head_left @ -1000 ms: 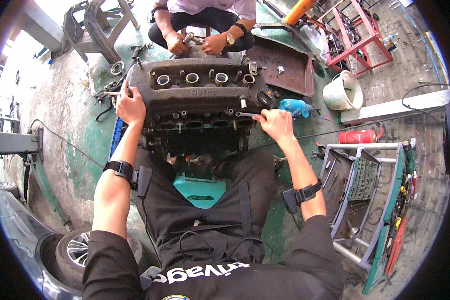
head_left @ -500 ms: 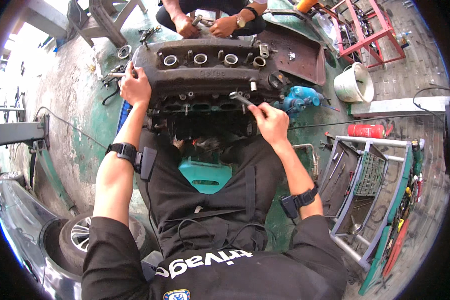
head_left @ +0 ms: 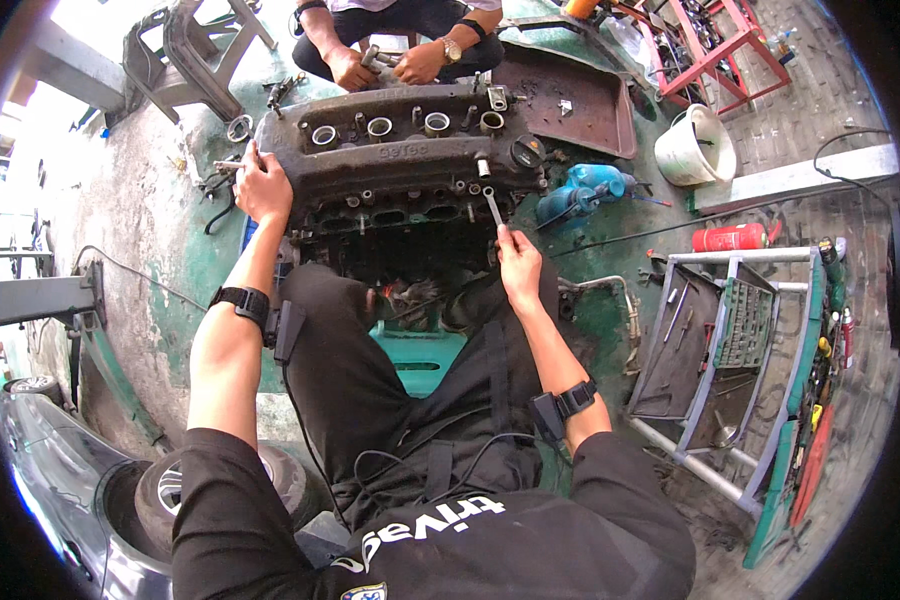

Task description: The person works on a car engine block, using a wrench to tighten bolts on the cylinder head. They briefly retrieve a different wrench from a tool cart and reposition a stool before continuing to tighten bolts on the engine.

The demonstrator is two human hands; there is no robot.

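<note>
My right hand point(head_left: 519, 265) is closed round a combination wrench point(head_left: 497, 209). Its ring end points away from me, at the near edge of a dark, grimy engine cylinder head with its valve cover point(head_left: 400, 155). Whether the ring sits on a bolt cannot be made out. My left hand point(head_left: 263, 190) is at the cover's left end, fingers closed on a thin metal tool point(head_left: 228, 165) that sticks out to the left. Near the wrench stand a pale short tube point(head_left: 484, 167) and a black oil filler cap point(head_left: 527, 151).
Opposite me a crouching person's hands point(head_left: 385, 67) hold a hammer-like tool. To the right are a brown tray point(head_left: 610, 120), blue power tool point(head_left: 590, 190), white bucket point(head_left: 694, 150), fire extinguisher point(head_left: 735, 238) and tool rack point(head_left: 740, 325). A teal stool point(head_left: 420, 375) shows between my legs.
My right hand has turned the wrench from slanting left to nearly pointing away, and drawn closer to my body. The left hand stays at the cover's left end. The whole view has shifted slightly.
</note>
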